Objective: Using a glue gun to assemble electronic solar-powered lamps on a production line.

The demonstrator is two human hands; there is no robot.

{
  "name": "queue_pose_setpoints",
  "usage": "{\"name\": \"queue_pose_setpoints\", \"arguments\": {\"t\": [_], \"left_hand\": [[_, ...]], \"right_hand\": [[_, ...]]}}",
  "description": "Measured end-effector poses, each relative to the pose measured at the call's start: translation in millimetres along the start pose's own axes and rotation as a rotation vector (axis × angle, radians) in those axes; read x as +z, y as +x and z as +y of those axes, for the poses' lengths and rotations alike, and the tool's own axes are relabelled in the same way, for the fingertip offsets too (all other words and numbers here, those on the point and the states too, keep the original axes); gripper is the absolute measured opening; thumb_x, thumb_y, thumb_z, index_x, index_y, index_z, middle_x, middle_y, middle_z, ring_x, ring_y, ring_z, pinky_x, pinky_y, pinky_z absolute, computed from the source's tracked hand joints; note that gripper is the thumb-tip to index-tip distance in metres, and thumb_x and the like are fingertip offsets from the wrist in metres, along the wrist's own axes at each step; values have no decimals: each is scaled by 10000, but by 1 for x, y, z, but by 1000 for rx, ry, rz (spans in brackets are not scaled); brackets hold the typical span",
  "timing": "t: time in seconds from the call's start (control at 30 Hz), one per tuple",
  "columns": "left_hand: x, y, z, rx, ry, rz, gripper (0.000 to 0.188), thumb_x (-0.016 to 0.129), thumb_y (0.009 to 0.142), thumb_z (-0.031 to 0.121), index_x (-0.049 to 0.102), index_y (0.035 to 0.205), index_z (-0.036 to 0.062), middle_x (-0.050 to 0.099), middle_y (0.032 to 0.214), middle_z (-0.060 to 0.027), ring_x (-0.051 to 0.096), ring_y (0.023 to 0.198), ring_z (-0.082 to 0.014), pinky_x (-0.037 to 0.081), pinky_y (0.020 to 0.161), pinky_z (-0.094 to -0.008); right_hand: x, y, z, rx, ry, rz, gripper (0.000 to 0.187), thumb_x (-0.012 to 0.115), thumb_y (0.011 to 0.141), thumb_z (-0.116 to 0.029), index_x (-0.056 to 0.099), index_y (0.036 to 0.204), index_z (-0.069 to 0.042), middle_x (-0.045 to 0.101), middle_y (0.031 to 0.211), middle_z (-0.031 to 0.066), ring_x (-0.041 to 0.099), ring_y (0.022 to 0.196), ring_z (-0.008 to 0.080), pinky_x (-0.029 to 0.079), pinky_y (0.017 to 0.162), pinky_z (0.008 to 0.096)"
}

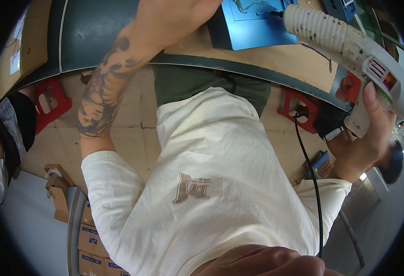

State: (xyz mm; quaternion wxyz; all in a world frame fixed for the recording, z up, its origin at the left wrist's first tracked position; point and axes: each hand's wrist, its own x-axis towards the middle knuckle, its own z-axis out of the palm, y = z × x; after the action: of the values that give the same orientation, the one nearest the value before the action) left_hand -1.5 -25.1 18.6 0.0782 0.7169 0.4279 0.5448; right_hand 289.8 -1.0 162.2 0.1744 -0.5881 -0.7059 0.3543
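My right hand is closed round the handle of a white hot glue gun with a ribbed, stained barrel, a red trigger and a thin wire stand. Its dark nozzle points left, over the top of a blue box. Some thin greenish piece shows on that box, cut by the upper edge. My left hand reaches in from the left beside the box; its fingers run out of the picture, so what they hold or touch is hidden.
A cardboard sheet lies under the box on the dark green table. A cardboard carton stands at far left. Red stools flank me, with people partly visible at both sides. A black cable hangs at my right.
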Motion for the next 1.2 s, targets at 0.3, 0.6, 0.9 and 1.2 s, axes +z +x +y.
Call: {"name": "queue_pose_setpoints", "arguments": {"t": [0.3,0.6,0.9,1.2], "left_hand": [[-1,0,-2,24,10,6,270,657,914,29,697,1180,8,726,1072,-168,712,940,-293,580,785,-301],[2,-25,-24,-91,178,-3,121,755,875,141,747,978,77,669,737,-96,620,600,-215,479,554,-263],[34,-8,-46,311,-237,286,279,662,898,11,693,1175,14,728,1072,-140,706,975,-293,558,892,-356],[-6,-5,-10,273,201,-144,307,658,862,-34,734,1128,98,732,1075,-91,706,1013,-260,544,936,-378]], "right_hand": [[-14,9,-23,-89,-347,-56,447,739,870,-285,637,1168,32,698,968,137,665,821,211,514,769,316],[-27,26,-28,-60,-217,-381,508,701,896,-250,579,1266,75,685,1089,198,676,1011,291,518,964,411],[-43,-2,15,-225,194,-261,564,662,913,-381,579,1256,59,697,1055,212,689,995,305,535,887,384],[7,-9,142,-125,1233,-372,531,464,992,-407,563,1172,83,625,1087,294,626,1059,435,587,788,390]]}}
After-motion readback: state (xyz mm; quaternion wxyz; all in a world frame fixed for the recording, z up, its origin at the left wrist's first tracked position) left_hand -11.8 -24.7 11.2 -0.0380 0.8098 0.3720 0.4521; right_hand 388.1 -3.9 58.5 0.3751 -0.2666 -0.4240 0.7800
